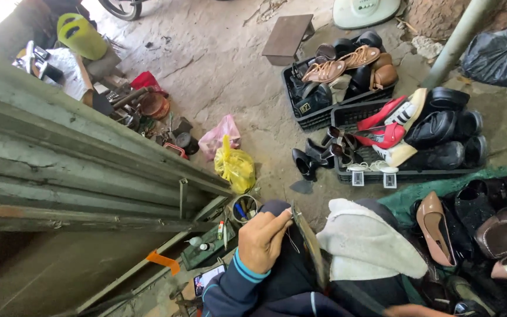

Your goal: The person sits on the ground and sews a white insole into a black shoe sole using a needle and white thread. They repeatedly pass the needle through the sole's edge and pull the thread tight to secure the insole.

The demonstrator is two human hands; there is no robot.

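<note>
Left hand (264, 239) pinching needle and thread at shoe sole's (311, 249) edge; right hand unseen. Crated shoes (406, 132) at one o'clock. Best stitched close, thread taut.

Dark flat shoe sole (311, 243), edge-on, upright on lap, thread attached

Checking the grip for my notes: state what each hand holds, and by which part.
The left hand pinches the upper edge of a thin dark shoe sole, thread trailing beside it. The right hand is barely in view at the bottom edge; its hold cannot be told.
</note>
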